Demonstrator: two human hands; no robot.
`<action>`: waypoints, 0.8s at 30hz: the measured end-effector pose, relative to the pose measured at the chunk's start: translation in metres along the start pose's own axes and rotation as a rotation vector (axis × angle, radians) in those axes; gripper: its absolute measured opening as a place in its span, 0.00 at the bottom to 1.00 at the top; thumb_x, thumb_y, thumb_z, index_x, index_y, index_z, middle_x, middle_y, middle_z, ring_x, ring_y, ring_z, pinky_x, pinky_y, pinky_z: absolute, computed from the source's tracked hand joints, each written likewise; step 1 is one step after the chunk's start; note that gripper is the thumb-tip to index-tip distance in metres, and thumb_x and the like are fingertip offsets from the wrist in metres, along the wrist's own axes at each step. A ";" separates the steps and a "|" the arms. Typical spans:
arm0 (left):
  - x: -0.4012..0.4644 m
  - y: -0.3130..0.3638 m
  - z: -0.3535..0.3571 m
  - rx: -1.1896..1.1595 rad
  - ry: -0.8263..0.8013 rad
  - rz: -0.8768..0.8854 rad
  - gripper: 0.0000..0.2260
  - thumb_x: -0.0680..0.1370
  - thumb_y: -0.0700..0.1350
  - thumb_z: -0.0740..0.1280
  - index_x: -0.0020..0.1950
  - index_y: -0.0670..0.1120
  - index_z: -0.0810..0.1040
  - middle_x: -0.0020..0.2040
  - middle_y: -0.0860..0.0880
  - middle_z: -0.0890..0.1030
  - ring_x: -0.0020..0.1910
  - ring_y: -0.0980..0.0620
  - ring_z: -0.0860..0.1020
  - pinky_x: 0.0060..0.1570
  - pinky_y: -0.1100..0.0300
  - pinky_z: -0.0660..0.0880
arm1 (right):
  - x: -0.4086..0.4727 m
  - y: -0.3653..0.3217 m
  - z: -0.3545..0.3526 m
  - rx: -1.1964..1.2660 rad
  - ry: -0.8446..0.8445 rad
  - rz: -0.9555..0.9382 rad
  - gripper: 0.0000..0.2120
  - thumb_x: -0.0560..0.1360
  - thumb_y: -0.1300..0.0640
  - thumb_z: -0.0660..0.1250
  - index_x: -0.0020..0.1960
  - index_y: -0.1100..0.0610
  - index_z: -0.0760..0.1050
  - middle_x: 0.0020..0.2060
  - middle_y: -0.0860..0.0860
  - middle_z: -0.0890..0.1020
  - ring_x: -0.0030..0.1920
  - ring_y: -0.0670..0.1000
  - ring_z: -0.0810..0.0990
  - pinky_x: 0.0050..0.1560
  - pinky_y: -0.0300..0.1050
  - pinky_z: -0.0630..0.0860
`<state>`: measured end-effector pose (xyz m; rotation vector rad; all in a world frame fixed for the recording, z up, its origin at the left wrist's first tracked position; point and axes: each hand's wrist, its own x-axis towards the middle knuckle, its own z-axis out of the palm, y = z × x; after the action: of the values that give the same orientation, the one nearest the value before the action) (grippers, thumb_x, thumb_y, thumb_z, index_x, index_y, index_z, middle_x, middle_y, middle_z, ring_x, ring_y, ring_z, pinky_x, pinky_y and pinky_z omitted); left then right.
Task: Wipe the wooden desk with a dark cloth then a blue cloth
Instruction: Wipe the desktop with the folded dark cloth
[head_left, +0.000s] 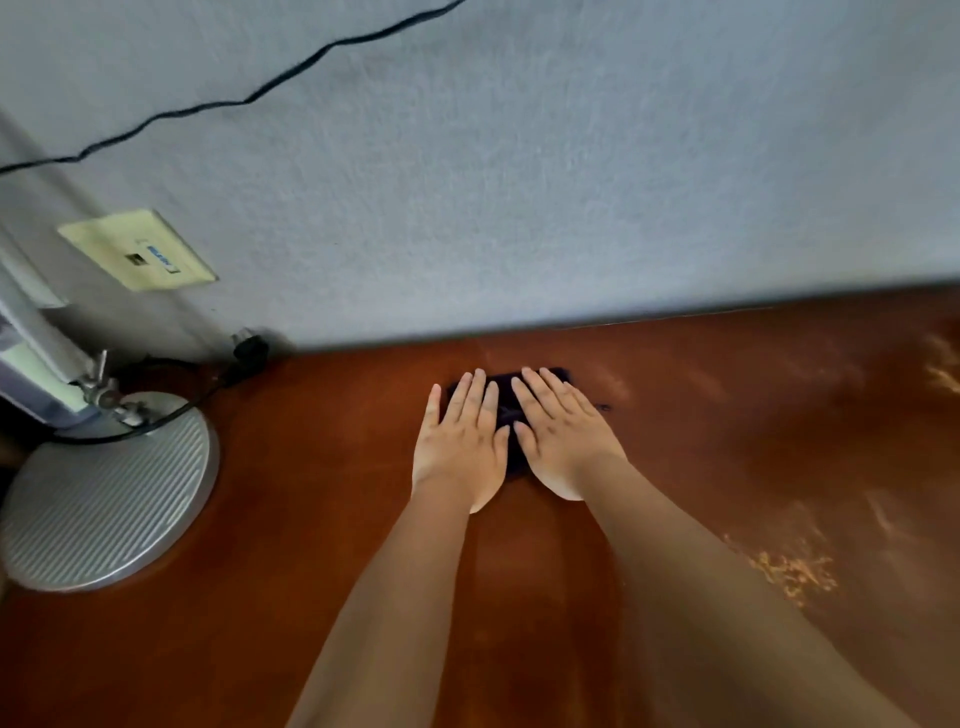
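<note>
**Dark cloth pass under way, blue cloth nowhere in view**

We see the left hand (460, 441), then the right hand (563, 434), fingers flat, clasping nothing, pressing the dark cloth (511, 410) at twelve o'clock on the wooden desk (311, 545), near the wall. We judge the blue pass untouched.

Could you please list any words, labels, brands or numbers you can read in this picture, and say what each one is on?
No text here can be read for certain.
Wall plate: a small blue label with light lettering, tilted and too blurred to read.
Round lamp base, dark cloth and wooden desk: no writing visible.
</note>
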<state>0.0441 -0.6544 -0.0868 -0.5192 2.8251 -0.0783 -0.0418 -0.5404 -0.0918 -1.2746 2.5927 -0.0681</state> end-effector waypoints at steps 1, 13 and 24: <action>0.007 -0.001 -0.002 -0.004 -0.004 -0.006 0.25 0.83 0.53 0.39 0.78 0.45 0.38 0.79 0.47 0.38 0.77 0.52 0.36 0.75 0.47 0.37 | 0.007 0.003 -0.002 -0.004 -0.001 -0.006 0.27 0.83 0.47 0.40 0.78 0.54 0.38 0.78 0.48 0.40 0.76 0.47 0.37 0.74 0.44 0.37; -0.013 0.002 0.001 -0.067 -0.007 -0.036 0.25 0.84 0.53 0.39 0.78 0.45 0.37 0.79 0.48 0.37 0.77 0.52 0.37 0.75 0.47 0.38 | -0.008 -0.003 -0.001 0.001 -0.010 -0.009 0.27 0.83 0.47 0.40 0.78 0.55 0.38 0.78 0.49 0.40 0.76 0.47 0.37 0.74 0.44 0.36; -0.025 -0.002 0.010 -0.074 0.028 -0.009 0.25 0.83 0.54 0.39 0.79 0.46 0.39 0.79 0.48 0.38 0.77 0.52 0.36 0.75 0.46 0.38 | -0.014 -0.002 0.009 -0.016 0.002 -0.078 0.41 0.68 0.40 0.23 0.78 0.53 0.39 0.78 0.48 0.41 0.76 0.47 0.38 0.73 0.43 0.36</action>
<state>0.0697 -0.6474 -0.0905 -0.5509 2.8621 0.0170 -0.0295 -0.5302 -0.0973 -1.3813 2.5498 -0.0627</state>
